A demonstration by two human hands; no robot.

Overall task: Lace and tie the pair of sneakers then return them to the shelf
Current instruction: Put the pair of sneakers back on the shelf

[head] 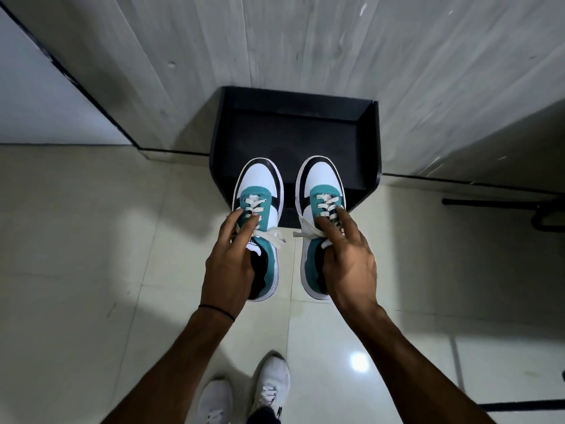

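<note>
Here, your left hand (227, 267) fingers clamp the left sneaker (259, 221) by its tongue while your right hand (348, 264) fingers clamp the right sneaker (321, 215) likewise, both laced, held side by side with toes over the black shelf (293, 133).

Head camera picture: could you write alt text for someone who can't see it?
A person's left hand and right hand each hold a laced teal, white and black sneaker, left sneaker and right sneaker, toes forward above a black shelf against a grey wall. Their own white shoes show below.
</note>
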